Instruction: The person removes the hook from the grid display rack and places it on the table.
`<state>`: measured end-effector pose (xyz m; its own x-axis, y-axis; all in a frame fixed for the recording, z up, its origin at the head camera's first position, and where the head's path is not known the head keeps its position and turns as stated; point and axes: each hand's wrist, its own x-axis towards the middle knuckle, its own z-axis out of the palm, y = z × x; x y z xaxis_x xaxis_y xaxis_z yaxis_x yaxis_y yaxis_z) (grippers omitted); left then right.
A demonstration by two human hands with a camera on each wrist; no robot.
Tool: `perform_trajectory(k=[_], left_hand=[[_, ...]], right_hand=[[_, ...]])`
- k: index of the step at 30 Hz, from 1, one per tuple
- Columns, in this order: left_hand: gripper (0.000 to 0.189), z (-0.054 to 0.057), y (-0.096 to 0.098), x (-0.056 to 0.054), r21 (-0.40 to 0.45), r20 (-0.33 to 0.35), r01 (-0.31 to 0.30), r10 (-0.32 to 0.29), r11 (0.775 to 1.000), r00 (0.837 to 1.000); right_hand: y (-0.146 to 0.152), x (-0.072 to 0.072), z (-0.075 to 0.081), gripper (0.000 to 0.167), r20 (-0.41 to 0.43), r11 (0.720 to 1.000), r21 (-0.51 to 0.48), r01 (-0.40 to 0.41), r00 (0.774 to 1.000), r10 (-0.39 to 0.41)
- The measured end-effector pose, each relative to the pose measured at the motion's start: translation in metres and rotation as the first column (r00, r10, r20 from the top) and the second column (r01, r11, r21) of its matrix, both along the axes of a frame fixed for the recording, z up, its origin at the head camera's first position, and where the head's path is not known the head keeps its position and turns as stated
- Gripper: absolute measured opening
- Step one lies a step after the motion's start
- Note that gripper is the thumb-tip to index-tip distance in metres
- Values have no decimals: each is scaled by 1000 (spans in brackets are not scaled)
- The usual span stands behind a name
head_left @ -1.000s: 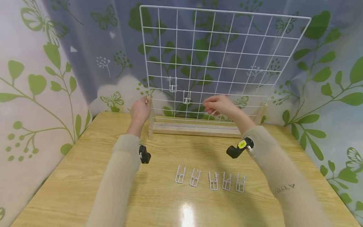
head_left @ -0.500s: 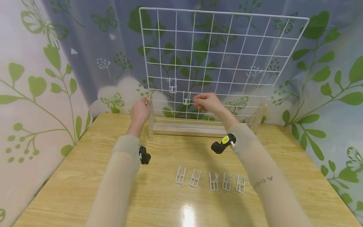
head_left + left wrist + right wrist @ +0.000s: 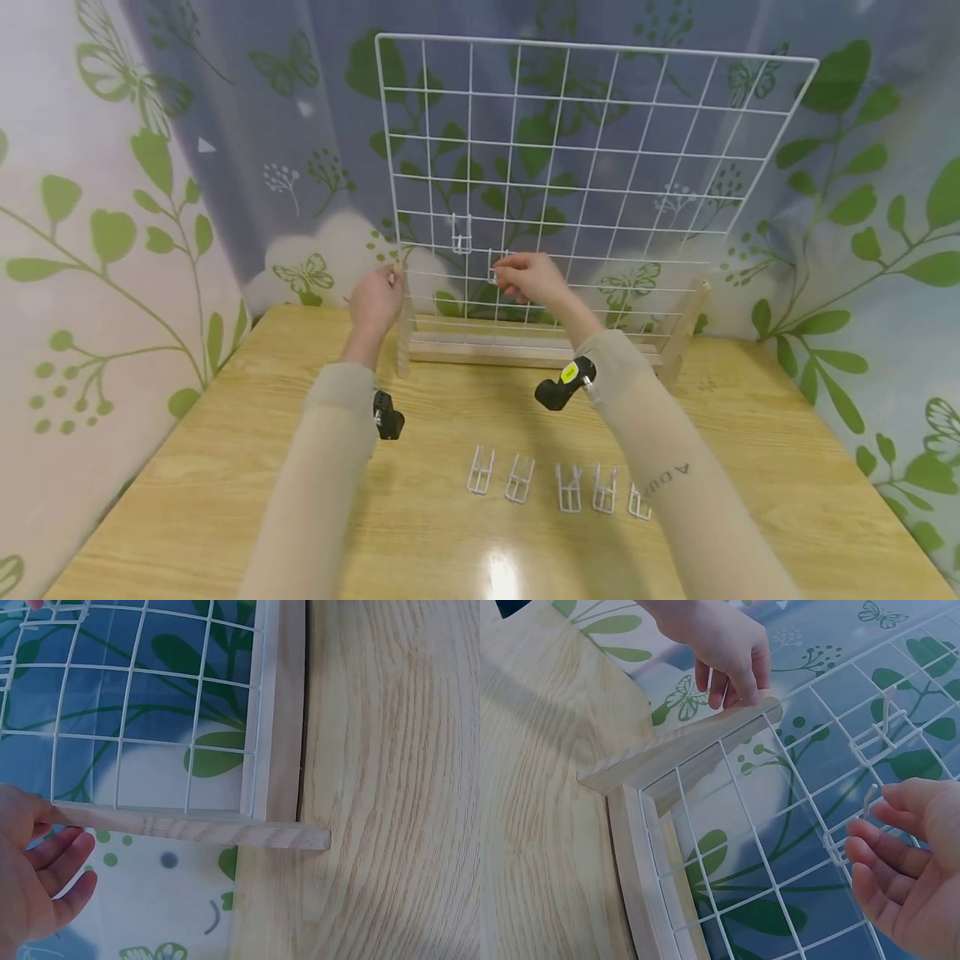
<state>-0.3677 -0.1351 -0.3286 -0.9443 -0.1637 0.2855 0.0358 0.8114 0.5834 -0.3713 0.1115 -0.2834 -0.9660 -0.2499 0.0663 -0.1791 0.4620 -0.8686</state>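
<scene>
A white wire grid panel (image 3: 600,47) stands upright in a wooden base at the back of the table. My left hand (image 3: 375,307) holds the top of the left wooden post (image 3: 187,827), thumb on one side and fingers on the other. Two white wire hooks hang on the grid's lower left. My right hand (image 3: 534,279) is at the lower hook (image 3: 870,799), its thumb and fingers around the prong; in the head view the hand partly covers this hook. The other hook (image 3: 461,244) hangs higher and to the left, untouched.
Several more white wire hooks (image 3: 519,479) lie in a row on the wooden table (image 3: 435,533), the rightmost partly behind my right sleeve. The right wooden post (image 3: 682,329) supports the grid's other side. A leaf-patterned curtain (image 3: 315,217) is close behind.
My right hand has moved left across the grid to the lower hook and closed its fingers there. My left hand stays on the post. The head view has tilted slightly.
</scene>
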Motion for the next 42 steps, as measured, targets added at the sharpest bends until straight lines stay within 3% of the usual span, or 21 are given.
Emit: perform_trajectory(k=[7,18,26,34,42], left_hand=[[39,1,-1,-1,3,1,-4,4,1000,1000],[41,-4,2,0,29,41,5,-6,1000,999],[40,-1,1,1,19,29,-8,7,1000,1000],[39,1,0,-2,11,12,-14,14,1000,1000],[41,0,1,0,20,58,-18,17,1000,998]], right_hand=[[-7,-2,-3,36,3,1000,-17,-2,1000,2],[-16,-3,-9,34,95,984,-141,111,991,-98],[-14,-2,-2,29,70,975,-192,113,992,-101],[-7,15,8,30,39,987,-152,48,998,-42],[-1,42,-4,32,97,992,-118,-54,993,65]])
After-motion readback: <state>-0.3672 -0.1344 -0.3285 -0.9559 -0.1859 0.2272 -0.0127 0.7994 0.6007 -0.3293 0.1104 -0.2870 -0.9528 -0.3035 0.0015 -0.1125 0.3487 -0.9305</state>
